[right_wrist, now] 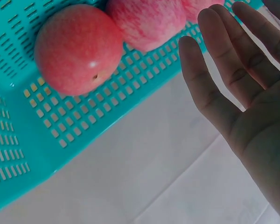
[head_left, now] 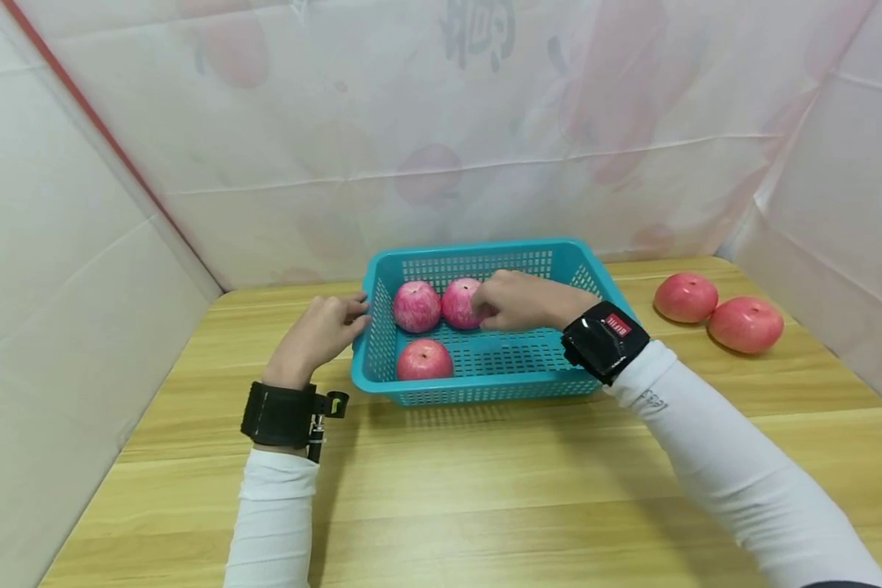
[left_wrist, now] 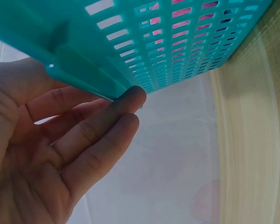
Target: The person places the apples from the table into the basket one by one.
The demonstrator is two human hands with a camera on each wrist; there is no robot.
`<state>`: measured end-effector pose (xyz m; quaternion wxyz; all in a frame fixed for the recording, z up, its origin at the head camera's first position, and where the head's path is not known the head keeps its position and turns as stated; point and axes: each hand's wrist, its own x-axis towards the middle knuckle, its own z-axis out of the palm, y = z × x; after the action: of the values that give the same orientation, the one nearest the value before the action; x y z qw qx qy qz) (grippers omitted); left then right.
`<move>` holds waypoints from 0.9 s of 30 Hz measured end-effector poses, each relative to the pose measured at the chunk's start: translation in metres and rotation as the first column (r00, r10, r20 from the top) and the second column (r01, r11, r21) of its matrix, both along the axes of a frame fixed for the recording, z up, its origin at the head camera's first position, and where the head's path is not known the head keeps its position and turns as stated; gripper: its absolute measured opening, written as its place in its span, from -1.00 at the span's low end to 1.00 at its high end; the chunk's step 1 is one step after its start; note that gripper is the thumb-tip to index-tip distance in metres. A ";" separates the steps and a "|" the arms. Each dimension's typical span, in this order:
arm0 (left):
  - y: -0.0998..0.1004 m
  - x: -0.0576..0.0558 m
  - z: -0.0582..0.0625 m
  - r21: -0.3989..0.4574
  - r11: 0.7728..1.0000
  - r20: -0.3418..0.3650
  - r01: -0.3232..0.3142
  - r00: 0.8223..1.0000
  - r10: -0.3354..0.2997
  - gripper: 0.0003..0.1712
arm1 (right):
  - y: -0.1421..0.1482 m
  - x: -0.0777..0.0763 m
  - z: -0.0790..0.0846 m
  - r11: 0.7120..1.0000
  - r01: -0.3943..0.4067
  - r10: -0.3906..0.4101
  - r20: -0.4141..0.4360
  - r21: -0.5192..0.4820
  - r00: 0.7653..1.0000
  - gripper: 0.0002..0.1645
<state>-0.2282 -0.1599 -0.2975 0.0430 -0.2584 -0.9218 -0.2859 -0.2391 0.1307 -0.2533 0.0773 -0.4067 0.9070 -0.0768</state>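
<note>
The left hand [head_left: 316, 332] pinches a basket's rim [head_left: 488, 385]; the right hand [head_left: 513, 300], fingers parted and gripping nothing, hovers by three apples [head_left: 416, 308] inside; two others [head_left: 686, 297] sit outside.

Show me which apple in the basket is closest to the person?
The plainer pinkish-red apple, near the front wall of the basket, toward the person's left. The two streaked apples sit farther back, side by side.

Small booth [head_left: 66, 245], wood-grain table [head_left: 485, 498], faintly printed white sheets [head_left: 323, 106] on three sides
</note>
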 end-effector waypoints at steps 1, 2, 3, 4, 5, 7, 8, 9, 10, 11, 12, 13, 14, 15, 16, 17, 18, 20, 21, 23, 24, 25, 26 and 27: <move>0.000 0.000 0.000 0.002 1.000 0.001 0.002 1.000 -0.002 -0.64 | 0.002 0.000 0.001 1.000 0.009 -0.009 0.002 -0.004 1.000 -0.84; 0.000 0.000 0.000 0.003 1.000 0.000 0.004 1.000 -0.004 -0.64 | 0.005 0.000 0.001 1.000 0.019 -0.019 0.008 -0.005 1.000 -0.84; 0.001 0.000 0.000 0.004 1.000 0.000 0.005 1.000 -0.005 -0.64 | 0.007 0.000 0.001 1.000 0.027 -0.027 0.015 -0.006 1.000 -0.83; 0.001 0.000 0.000 0.005 1.000 0.001 0.005 1.000 -0.005 -0.64 | 0.009 0.000 0.002 0.999 0.033 -0.033 0.023 -0.007 0.999 -0.83; 0.001 0.000 0.000 0.006 1.000 0.002 0.005 1.000 -0.005 -0.64 | 0.011 0.000 0.003 0.999 0.035 -0.035 0.027 -0.011 0.999 -0.83; 0.001 0.000 0.000 0.006 1.000 0.003 0.004 1.000 -0.004 -0.64 | 0.014 0.001 0.004 0.999 0.039 -0.038 0.031 -0.020 0.999 -0.83; 0.001 0.000 0.000 0.006 1.000 0.002 0.004 1.000 -0.004 -0.64 | 0.015 0.002 0.004 0.999 0.036 -0.035 0.028 -0.022 0.999 -0.84; 0.001 0.000 0.000 0.006 1.000 0.002 0.002 1.000 -0.002 -0.64 | 0.017 0.002 0.005 0.999 0.030 -0.029 0.021 -0.025 0.999 -0.84; 0.001 0.000 0.000 0.005 1.000 -0.001 0.001 1.000 -0.001 -0.64 | 0.017 0.003 0.006 0.999 0.022 -0.022 0.010 -0.029 1.000 -0.84; 0.001 0.000 0.001 0.004 1.000 -0.002 0.000 1.000 0.000 -0.65 | 0.019 0.003 0.006 0.999 0.014 -0.014 -0.003 -0.035 1.000 -0.86; 0.001 0.000 0.001 0.003 1.000 -0.003 -0.003 1.000 0.003 -0.65 | 0.020 0.004 0.007 0.999 0.009 -0.009 -0.013 -0.041 1.000 -0.86; 0.001 0.000 0.001 0.003 1.000 -0.004 -0.004 1.000 0.004 -0.65 | 0.022 0.004 0.008 0.999 -0.002 0.001 -0.022 -0.049 1.000 -0.87; 0.001 0.000 0.000 0.002 1.000 -0.006 -0.004 1.000 0.004 -0.65 | 0.023 0.004 0.009 0.998 -0.007 0.005 -0.029 -0.057 1.000 -0.86; 0.001 0.001 0.000 0.001 1.000 -0.007 -0.006 1.000 0.006 -0.65 | 0.026 0.003 0.009 0.998 -0.007 0.004 -0.039 -0.068 0.999 -0.86; 0.001 0.000 0.000 0.000 1.000 -0.006 -0.006 1.000 0.006 -0.64 | 0.029 0.003 0.011 0.997 -0.003 -0.001 -0.047 -0.080 0.999 -0.86; 0.001 0.001 0.000 -0.001 1.000 -0.003 -0.008 1.000 0.008 -0.64 | 0.032 0.003 0.012 0.996 0.006 -0.011 -0.056 -0.094 0.998 -0.86; 0.001 0.001 0.000 -0.001 1.000 -0.003 -0.009 1.000 0.009 -0.64 | 0.036 0.002 0.012 0.994 0.015 -0.023 -0.065 -0.107 0.998 -0.87; 0.000 0.001 0.000 -0.002 1.000 -0.001 -0.010 1.000 0.010 -0.64 | 0.043 0.001 0.014 0.991 0.040 -0.052 -0.086 -0.132 0.995 -0.85; 0.000 0.001 0.000 -0.003 1.000 -0.001 -0.010 1.000 0.010 -0.64 | 0.047 0.001 0.015 0.989 0.052 -0.065 -0.091 -0.141 0.994 -0.85; 0.000 0.001 0.001 -0.004 1.000 -0.003 -0.013 1.000 0.013 -0.64 | 0.053 -0.001 0.015 0.986 0.060 -0.076 -0.100 -0.156 0.992 -0.85; 0.000 0.001 0.001 -0.003 1.000 -0.002 -0.012 1.000 0.012 -0.64 | 0.056 -0.001 0.016 0.986 0.061 -0.078 -0.100 -0.157 0.992 -0.86; 0.000 0.002 0.001 -0.004 1.000 -0.002 -0.013 1.000 0.013 -0.64 | 0.058 -0.002 0.016 0.985 0.064 -0.080 -0.095 -0.158 0.992 -0.85; 0.000 0.002 0.001 -0.003 1.000 -0.001 -0.013 1.000 0.013 -0.65 | 0.060 -0.002 0.016 0.985 0.067 -0.081 -0.088 -0.159 0.993 -0.84; -0.001 0.002 0.001 -0.002 1.000 -0.001 -0.013 1.000 0.013 -0.65 | 0.062 -0.003 0.016 0.984 0.070 -0.084 -0.081 -0.162 0.993 -0.84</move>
<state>-0.2265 -0.1604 -0.2967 0.0448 -0.2527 -0.9236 -0.2846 -0.2419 0.1924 -0.2371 0.0018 -0.3790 0.9157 -0.1337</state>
